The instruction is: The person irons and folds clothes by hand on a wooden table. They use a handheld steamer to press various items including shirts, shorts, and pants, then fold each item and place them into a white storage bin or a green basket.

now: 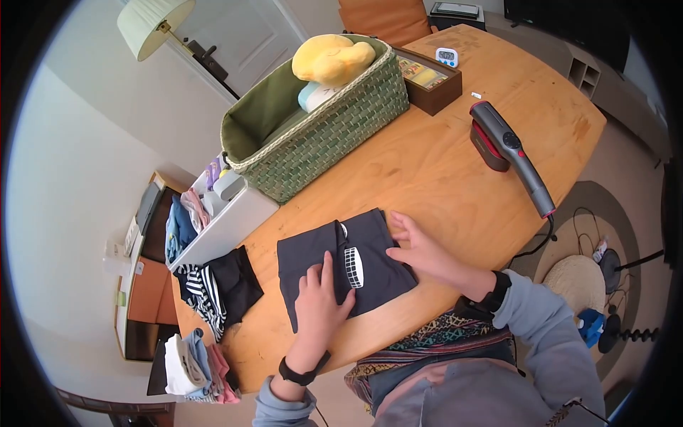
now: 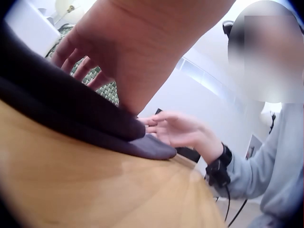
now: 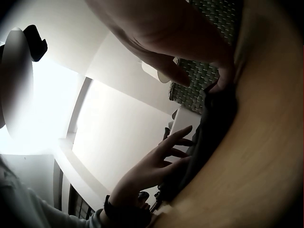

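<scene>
A dark folded garment (image 1: 313,260) with a white grid print lies flat on the wooden table near its front edge. The left hand (image 1: 320,302) rests on its left part, fingers spread and fairly straight. At the garment's right edge is the right hand (image 1: 430,256), its fingers loosely extended along that side. In the left wrist view the left hand (image 2: 128,52) is over the thick dark fold (image 2: 71,104), with the right hand (image 2: 178,130) beyond. The right wrist view shows the right hand's (image 3: 175,42) fingertips at the cloth's (image 3: 209,128) edge.
Behind stands a green woven basket (image 1: 334,124) with plush toys. A handheld steamer (image 1: 512,149) is at the right, near a brown box (image 1: 437,96) and a timer (image 1: 447,57). On the left are a white bin (image 1: 228,228), a black garment (image 1: 238,285) and stacked clothes (image 1: 186,366).
</scene>
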The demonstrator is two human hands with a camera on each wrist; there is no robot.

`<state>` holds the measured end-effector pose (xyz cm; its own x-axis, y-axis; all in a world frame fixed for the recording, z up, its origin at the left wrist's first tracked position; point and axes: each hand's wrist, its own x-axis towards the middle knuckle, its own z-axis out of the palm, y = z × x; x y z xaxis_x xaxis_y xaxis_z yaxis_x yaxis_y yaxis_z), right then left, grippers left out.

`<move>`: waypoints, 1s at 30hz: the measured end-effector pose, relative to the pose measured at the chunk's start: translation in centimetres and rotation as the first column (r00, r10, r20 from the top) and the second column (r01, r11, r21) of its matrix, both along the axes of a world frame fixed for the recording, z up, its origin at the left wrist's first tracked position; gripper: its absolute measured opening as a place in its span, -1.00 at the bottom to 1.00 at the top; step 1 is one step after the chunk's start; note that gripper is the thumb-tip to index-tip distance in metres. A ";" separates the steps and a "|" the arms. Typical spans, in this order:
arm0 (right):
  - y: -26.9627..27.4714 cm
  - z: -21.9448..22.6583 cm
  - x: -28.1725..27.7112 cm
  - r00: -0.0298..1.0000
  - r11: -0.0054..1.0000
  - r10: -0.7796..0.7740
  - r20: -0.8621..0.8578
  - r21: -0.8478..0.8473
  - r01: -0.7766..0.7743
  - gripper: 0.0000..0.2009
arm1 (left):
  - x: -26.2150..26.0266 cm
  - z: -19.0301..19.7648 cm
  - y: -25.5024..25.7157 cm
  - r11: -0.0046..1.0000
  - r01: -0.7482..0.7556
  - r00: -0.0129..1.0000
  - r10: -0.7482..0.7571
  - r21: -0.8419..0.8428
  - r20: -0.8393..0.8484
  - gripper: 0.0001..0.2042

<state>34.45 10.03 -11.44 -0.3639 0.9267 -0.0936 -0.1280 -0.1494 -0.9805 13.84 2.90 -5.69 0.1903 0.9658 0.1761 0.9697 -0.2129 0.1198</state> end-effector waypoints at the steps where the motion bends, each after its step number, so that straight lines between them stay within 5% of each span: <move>1: 0.0 0.2 -0.3 1.000 1.000 0.002 0.003 0.002 -0.002 -0.27 | 0.3 0.1 0.0 0.999 -0.037 0.999 0.036 -0.035 -0.033 -0.31; 6: 0.3 -0.7 -1.8 0.969 0.969 0.245 0.039 -0.028 -0.244 -0.27 | -1.0 -1.2 0.4 1.000 -0.002 0.988 0.002 -0.005 -0.156 -0.29; 9: -0.1 -1.1 -2.0 0.975 0.977 0.201 0.097 0.056 -0.207 -0.27 | -2.5 -0.9 0.7 1.000 -0.021 0.986 0.019 -0.014 -0.165 -0.30; 12: 0.0 -1.8 -1.4 0.971 0.976 0.198 0.136 0.062 -0.208 -0.30 | -5.3 -0.6 1.1 1.000 0.025 0.948 -0.025 0.002 0.316 -0.29; 14: -0.4 0.0 0.1 0.955 0.973 0.174 0.239 0.106 -0.204 -0.31 | -7.9 0.4 0.7 0.957 -0.107 0.811 0.241 -0.270 0.533 -0.28; 17: -0.5 0.9 2.9 0.927 0.969 0.125 0.353 0.160 -0.191 -0.34 | -12.2 0.1 -0.4 0.962 -0.039 0.374 0.266 -0.271 0.889 -0.26; 18: -0.5 0.6 4.0 0.923 0.968 0.109 0.369 0.172 -0.183 -0.35 | -13.4 -0.4 -1.0 0.940 -0.162 0.296 0.336 -0.300 0.894 -0.27; 20: 0.0 -0.5 6.4 0.917 0.952 0.077 0.391 0.244 -0.184 -0.35 | -16.3 -3.4 -2.2 0.924 -0.217 0.254 0.364 -0.314 0.896 -0.32; 22: 0.1 0.6 8.2 0.840 0.935 0.014 0.543 0.292 -0.204 -0.36 | -16.3 -3.9 -3.7 0.873 -0.168 0.319 0.487 -0.458 0.813 -0.39; 24: 0.3 3.3 9.2 0.797 0.926 0.032 0.604 0.282 -0.250 -0.39 | -15.3 -3.4 -3.7 0.838 -0.157 0.279 0.546 -0.523 0.790 -0.42; 26: 0.4 5.6 8.9 0.405 0.925 0.004 0.914 0.150 -0.349 -0.35 | -12.9 -1.0 -3.7 0.795 -0.149 -0.018 0.592 -0.588 0.806 -0.44; 27: 0.7 5.9 8.4 0.403 0.922 0.006 0.915 0.150 -0.356 -0.35 | -14.0 -1.8 -3.7 0.803 -0.083 -0.035 0.590 -0.591 0.807 -0.40; 28: 1.0 6.2 7.7 0.373 0.888 -0.179 0.910 0.313 -0.337 -0.37 | -13.6 -1.7 -3.6 0.804 -0.087 -0.038 0.587 -0.588 0.808 -0.40; 29: 1.3 6.6 6.9 0.340 0.822 -0.362 0.868 0.470 -0.322 -0.40 | -12.5 -1.4 -3.2 0.816 -0.134 0.154 0.577 -0.562 0.802 -0.36; 30: 1.8 7.0 5.8 0.342 0.819 -0.367 0.865 0.475 -0.322 -0.40 | -11.7 -1.3 -2.9 0.832 -0.175 0.343 0.552 -0.526 0.760 -0.33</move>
